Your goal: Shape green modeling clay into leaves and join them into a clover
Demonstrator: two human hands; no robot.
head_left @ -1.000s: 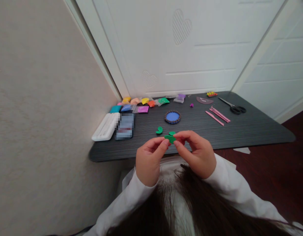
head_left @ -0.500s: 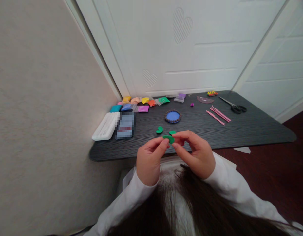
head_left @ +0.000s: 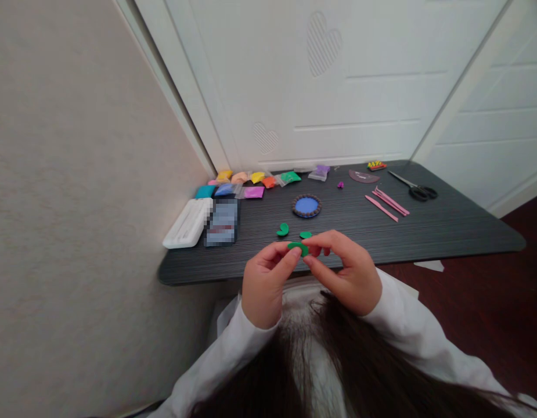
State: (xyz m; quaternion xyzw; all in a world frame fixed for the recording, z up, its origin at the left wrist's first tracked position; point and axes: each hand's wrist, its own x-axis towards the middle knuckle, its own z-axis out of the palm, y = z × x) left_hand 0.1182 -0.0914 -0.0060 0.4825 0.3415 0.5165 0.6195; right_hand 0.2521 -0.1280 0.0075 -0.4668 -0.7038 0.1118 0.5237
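Note:
A flat green clay piece (head_left: pixel 298 249) is pinched between the thumb and fingers of my left hand (head_left: pixel 268 284). My right hand (head_left: pixel 346 273) grips the same piece by its right edge, thumb below and forefinger above. Just beyond my fingers, a notched green clay leaf (head_left: pixel 283 230) and a smaller green piece (head_left: pixel 305 235) lie on the dark table (head_left: pixel 259 255). Farther back sits a blue disc (head_left: pixel 306 205) ringed with small brown balls.
Colourful clay packets (head_left: pixel 253 192) line the back left, behind a white box (head_left: pixel 188 223) and a blurred-out dark rectangular object (head_left: pixel 222 223). Toward the right lie pink modelling tools (head_left: pixel 390 201), scissors (head_left: pixel 418 190), a purplish half-round piece (head_left: pixel 364 176) and a tiny purple lump (head_left: pixel 340 185).
The green piece has shifted slightly down and left in my fingers. My right fingertips have moved a little along with it; the things on the table stay put.

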